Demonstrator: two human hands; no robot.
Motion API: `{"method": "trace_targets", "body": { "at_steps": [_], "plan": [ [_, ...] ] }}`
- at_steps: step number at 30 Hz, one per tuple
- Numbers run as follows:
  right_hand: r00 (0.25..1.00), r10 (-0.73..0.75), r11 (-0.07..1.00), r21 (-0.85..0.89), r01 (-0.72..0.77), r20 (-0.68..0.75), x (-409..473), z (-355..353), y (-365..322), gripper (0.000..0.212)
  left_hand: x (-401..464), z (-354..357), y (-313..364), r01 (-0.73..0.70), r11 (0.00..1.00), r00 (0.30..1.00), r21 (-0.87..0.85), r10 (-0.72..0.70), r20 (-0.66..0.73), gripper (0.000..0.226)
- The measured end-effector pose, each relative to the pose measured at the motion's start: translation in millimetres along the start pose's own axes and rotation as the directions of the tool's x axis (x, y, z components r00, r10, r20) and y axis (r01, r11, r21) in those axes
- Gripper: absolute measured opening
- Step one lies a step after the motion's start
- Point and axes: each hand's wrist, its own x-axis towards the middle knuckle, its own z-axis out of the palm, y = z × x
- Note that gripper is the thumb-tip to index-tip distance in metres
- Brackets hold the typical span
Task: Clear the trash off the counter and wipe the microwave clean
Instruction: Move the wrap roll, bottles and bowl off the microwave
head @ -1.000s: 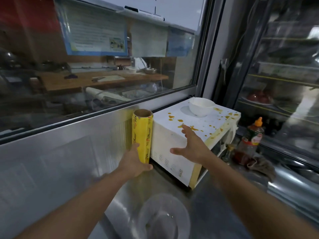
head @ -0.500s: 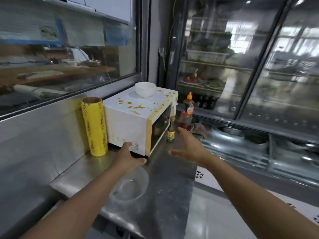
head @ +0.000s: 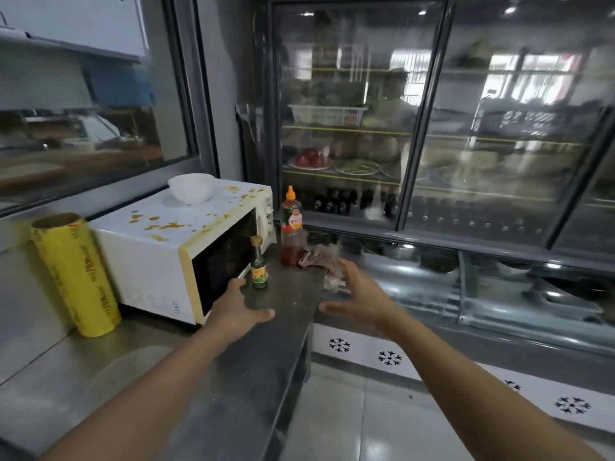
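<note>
Both hands are empty, fingers spread. The left hand (head: 238, 316) hovers at the microwave (head: 173, 251) front corner; the right hand (head: 361, 296) reaches past the steel counter (head: 259, 361) edge, over open floor. Right of the sauce-spattered microwave stand a small green bottle (head: 259, 267), a red sauce bottle (head: 291, 227) and a crumpled rag (head: 321, 257); a white bowl (head: 192, 188) sits on top.

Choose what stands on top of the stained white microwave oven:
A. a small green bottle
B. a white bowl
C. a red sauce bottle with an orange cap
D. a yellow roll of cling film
B: the white bowl sits on the top of the stained white microwave oven, near its back edge, beside the orange splashes.
</note>
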Motion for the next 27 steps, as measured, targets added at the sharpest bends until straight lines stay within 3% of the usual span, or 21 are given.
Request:
{"method": "trace_targets", "body": {
  "at_steps": [9, 14, 27],
  "plan": [
    [0.981, -0.171, 0.984, 0.053, 0.167, 0.086, 46, -90, 97, 0.084, 29, 102, 72, 0.061, 0.989, 0.994, -0.137, -0.072, -0.077, 0.093],
    [0.982, -0.151, 0.983, 0.125, 0.136, 0.116, 74, -104, 126, 0.078, 47, 124, 93, 0.095, 0.992, 0.984, -0.085, -0.107, -0.145, 0.096],
    [0.951, -0.177, 0.984, 0.081, 0.162, 0.252, 211, -92, 156, 0.105, 165, 136, 91, 0.146, 0.982, 0.935, -0.121, -0.177, -0.306, 0.088]
  ]
}}
